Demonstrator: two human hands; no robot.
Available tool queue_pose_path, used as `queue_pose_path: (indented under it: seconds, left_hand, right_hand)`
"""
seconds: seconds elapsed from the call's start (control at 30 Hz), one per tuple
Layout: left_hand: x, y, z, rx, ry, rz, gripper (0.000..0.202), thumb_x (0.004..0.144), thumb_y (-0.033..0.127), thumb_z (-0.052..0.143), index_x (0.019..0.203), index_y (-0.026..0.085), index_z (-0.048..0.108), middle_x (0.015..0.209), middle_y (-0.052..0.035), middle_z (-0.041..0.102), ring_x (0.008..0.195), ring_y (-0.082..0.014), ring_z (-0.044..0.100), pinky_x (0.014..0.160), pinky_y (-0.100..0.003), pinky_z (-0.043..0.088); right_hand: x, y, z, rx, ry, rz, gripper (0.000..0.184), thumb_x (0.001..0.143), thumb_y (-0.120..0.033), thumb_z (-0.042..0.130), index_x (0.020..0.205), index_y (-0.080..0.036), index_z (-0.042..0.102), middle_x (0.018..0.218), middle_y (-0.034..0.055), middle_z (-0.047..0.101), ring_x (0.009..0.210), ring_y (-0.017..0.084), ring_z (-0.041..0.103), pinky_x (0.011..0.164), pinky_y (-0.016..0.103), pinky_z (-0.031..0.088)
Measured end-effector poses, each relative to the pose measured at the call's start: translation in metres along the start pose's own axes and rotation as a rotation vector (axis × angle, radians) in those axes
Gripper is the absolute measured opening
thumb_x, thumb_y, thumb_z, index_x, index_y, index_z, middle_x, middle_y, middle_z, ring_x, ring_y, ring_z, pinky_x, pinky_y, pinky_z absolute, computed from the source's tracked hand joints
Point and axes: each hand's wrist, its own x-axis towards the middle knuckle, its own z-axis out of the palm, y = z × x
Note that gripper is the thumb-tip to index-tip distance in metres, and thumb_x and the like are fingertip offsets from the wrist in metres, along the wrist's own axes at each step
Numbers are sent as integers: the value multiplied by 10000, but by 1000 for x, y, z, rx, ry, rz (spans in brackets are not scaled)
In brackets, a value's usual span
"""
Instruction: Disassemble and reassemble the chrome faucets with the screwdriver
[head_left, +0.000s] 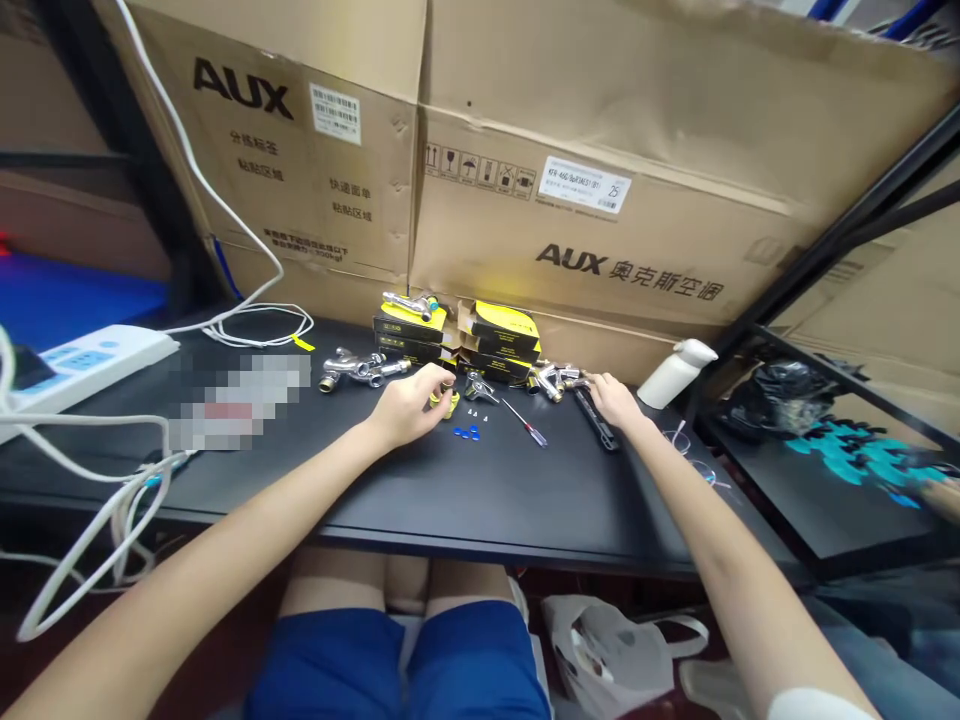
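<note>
My left hand [411,405] is closed at the middle of the black table, its fingertips pinched around a small piece that I cannot make out. Just beside those fingers sit small yellow ring-like parts [448,404]. To the right, my right hand [616,403] has its fingers closed at the end of a chrome tap [576,381], which lies against other chrome taps [546,382]. Between the hands are a chrome handle [478,386], tiny screws [474,412], several blue caps [466,433] and a screwdriver [526,424]. More chrome taps [360,369] lie left of my left hand.
Stacked black-and-yellow boxes [504,328] stand at the back, one tap [410,304] on top. A long black object [598,422], a white bottle [676,374] and glasses [701,468] are at right. A power strip [105,362] with cables lies left. Large cartons [480,215] rise behind.
</note>
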Motion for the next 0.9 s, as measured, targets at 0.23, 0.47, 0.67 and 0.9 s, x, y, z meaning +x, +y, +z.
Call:
queue_pose_path:
  seconds: [0.23, 0.47, 0.67, 0.9]
  left_hand:
    - [5, -6, -1, 36, 70, 22, 324, 852, 172, 564, 1175, 193, 538, 1090, -110, 679, 1037, -226, 657, 882, -370, 561]
    - [28, -13, 19, 202, 50, 157, 529, 817, 409, 668, 1299, 260, 508, 1494, -175, 429, 1456, -407, 275, 1138, -681, 212]
    - [92, -40, 16, 295, -216, 250, 754, 718, 660, 679, 1346, 272, 524, 1569, -147, 332, 1483, -471, 125, 1107, -748, -10]
    - [122, -84, -35, 338, -541, 498, 692, 841, 546, 591, 1418, 184, 469, 1568, -113, 282, 1479, -473, 56, 1061, -742, 18]
  right_hand:
    - [6, -9, -11, 94, 245, -39, 368, 955, -231, 348, 1189, -63, 578, 1189, 256, 606, 1132, 317, 554, 980, 479, 443]
    - [42, -95, -35, 121, 428, -321, 394, 900, -345, 508, 1252, -172, 544, 1474, 227, 433, 1403, 346, 388, 1086, 599, 350]
    - [91, -166, -76, -31, 341, -631, 523, 981, -402, 391, 1458, -188, 400, 1582, 173, 321, 1503, 336, 214, 1172, 639, 178]
    - [148, -158, -127, -146, 322, -617, 681, 969, -380, 498, 1549, -146, 228, 1642, 170, 147, 1518, 368, 58, 1178, 650, 57]
